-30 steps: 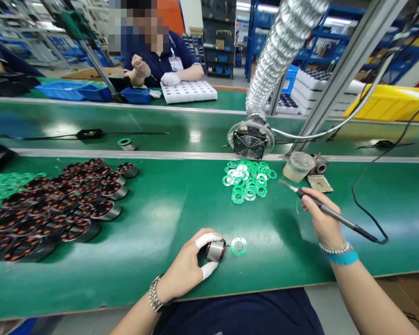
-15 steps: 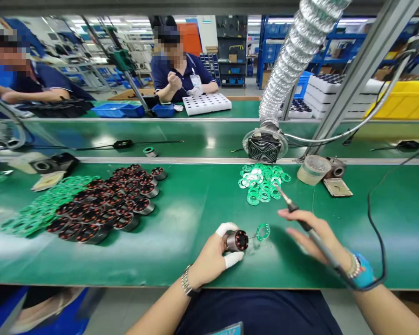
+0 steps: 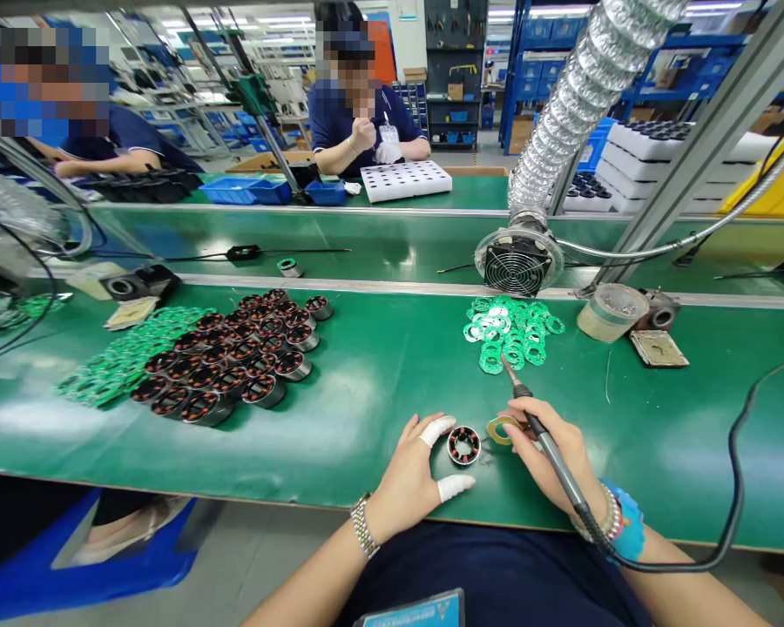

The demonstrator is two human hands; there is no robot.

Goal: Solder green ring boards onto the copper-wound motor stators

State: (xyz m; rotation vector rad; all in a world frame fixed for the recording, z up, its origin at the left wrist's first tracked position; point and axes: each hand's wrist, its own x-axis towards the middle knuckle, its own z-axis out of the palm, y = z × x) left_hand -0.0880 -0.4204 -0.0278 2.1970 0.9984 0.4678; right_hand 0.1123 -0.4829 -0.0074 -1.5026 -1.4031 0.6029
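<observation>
A motor stator (image 3: 463, 446) with copper windings stands upright on the green bench, its open end facing up. My left hand (image 3: 408, 475), white covers on thumb and forefinger, is spread beside it, with the fingers apart and not gripping it. In my right hand (image 3: 562, 444) is a soldering iron (image 3: 557, 461), its tip pointing up and away from me. The same hand has thumb and finger at a ring-shaped circuit board (image 3: 500, 429), yellowish side showing, just right of the stator. Several loose green ring boards (image 3: 513, 331) lie in a heap beyond the iron's tip.
Rows of stators (image 3: 235, 357) and overlapping green boards (image 3: 131, 357) lie on the left. A fan (image 3: 515, 267) on a foil duct stands behind the heap. At right are a plastic tub (image 3: 611, 313) and a soldering sponge tray (image 3: 658, 348). Two people sit across the bench.
The stator has gone from lying tilted in my left hand to standing upright, and those fingers have loosened. My right hand has moved left and taken the ring board, which now shows its yellowish side.
</observation>
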